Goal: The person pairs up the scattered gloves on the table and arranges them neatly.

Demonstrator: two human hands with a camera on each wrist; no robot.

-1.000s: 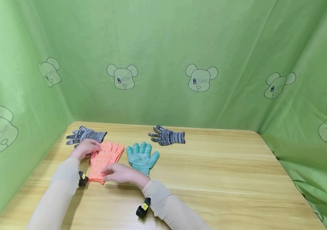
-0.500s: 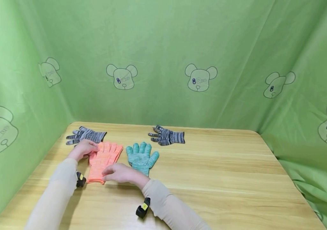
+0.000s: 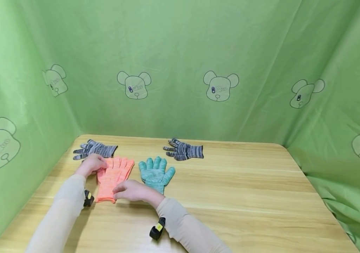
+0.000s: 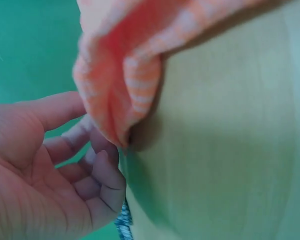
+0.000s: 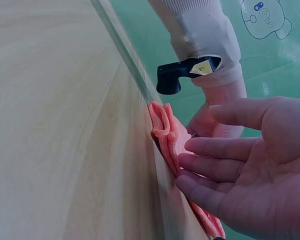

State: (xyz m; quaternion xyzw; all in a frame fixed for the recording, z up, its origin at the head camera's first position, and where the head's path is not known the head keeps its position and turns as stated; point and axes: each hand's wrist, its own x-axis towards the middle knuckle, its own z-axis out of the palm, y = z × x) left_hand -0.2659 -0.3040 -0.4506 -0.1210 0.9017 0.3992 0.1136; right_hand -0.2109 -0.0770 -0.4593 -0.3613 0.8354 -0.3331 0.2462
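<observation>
The person's bare left hand (image 3: pixel 92 164) and right hand (image 3: pixel 133 190) emerged from long cream sleeves (image 3: pixel 58 214), wrinkled near the wrists, with fine ribbing higher on the left. Each forearm carried a small black hooked device (image 3: pixel 154 233) with a yellow label (image 5: pixel 202 68).

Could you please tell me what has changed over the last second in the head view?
The orange gloves have shifted slightly to the left, together with the left hand at their edge. No new grasp or release is visible. The right hand has barely moved, and the teal glove and both grey striped gloves have stayed put.
</observation>
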